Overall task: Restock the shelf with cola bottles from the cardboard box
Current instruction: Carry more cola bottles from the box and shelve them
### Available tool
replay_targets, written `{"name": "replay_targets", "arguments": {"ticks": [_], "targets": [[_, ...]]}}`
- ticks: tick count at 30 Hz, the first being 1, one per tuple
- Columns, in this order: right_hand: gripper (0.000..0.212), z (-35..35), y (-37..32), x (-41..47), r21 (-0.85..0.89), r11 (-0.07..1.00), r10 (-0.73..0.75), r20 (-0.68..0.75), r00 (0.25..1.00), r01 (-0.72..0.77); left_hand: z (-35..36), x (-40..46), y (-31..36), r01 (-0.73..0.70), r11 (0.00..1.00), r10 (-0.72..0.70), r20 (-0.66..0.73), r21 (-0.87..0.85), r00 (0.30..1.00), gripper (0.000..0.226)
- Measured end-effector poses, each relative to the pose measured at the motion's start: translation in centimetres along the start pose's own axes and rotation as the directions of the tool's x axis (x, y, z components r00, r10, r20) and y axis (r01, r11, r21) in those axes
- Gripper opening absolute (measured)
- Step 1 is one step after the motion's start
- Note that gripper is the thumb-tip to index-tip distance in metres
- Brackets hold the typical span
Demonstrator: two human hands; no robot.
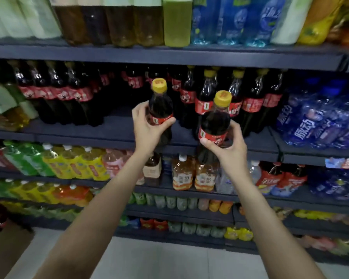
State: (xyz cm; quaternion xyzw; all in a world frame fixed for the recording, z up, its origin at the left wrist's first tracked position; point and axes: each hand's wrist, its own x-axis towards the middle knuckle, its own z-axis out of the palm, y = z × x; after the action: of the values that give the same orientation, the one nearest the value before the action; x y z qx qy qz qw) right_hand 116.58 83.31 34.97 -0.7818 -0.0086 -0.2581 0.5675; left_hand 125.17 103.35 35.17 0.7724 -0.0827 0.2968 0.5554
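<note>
I am holding two cola bottles, one in each hand, both near the middle of the frame and raised in front of the cola shelf. The left-hand bottle is upright, its base hanging just above the shelf's front edge. The right-hand bottle is sitting slightly lower and closer to me, a little to the right of center.

My left hand is wrapping the bottle at its red label, fingers curled around the far side and thumb pressing across the front. My right hand is gripping the other bottle at the label too, thumb on the near side, fingers closing around the back. I am taking them at the label because the waist is narrow enough there to hold securely and steer the base down.

Both bottles are dark, nearly black, with yellow caps and red labels, matching the cola already standing on the shelf. There is a bare stretch of shelf at center left of the frame, behind my left hand, and I am judging that gap to be where these are going.

Blue bottles are filling the shelf at the right of the frame. I am not seeing the cardboard box here.
</note>
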Motion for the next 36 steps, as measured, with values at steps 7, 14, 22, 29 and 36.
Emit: {"name": "replay_targets", "arguments": {"ticks": [7, 14, 22, 29, 36], "targets": [[0.073, 8.6, -0.5, 5.0, -0.195, 0.979, -0.088, -0.139, 0.986, 0.060, 2.9, 7.7, -4.9, 0.097, 0.994, -0.095, 0.039, -0.042, 0.995, 0.073], [0.075, 12.9, 0.4, 7.8, -0.294, 0.955, -0.051, -0.289, 0.956, -0.038, 6.0, 10.9, -6.8, 0.117, 0.986, -0.112, 0.042, -0.122, 0.993, 0.078], [0.080, 14.7, 0.1, 7.9, -0.448, 0.886, -0.018, -0.290, 0.957, -0.119, 6.2, 11.1, -9.3, 0.052, 0.991, -0.021, 0.241, -0.121, 0.970, 0.083], [0.088, 14.8, 1.1, 7.4, -0.661, 0.743, -0.037, -0.201, 0.979, -0.108, 5.8, 10.0, -10.8, 0.031, 0.990, -0.068, 0.280, 0.135, 0.958, 0.086], [0.086, 15.9, 1.7, 7.4, -0.621, 0.779, -0.049, -0.200, 0.978, -0.088, 6.6, 9.9, -10.7, 0.066, 0.993, -0.087, 0.232, 0.099, 0.969, 0.083]]}}
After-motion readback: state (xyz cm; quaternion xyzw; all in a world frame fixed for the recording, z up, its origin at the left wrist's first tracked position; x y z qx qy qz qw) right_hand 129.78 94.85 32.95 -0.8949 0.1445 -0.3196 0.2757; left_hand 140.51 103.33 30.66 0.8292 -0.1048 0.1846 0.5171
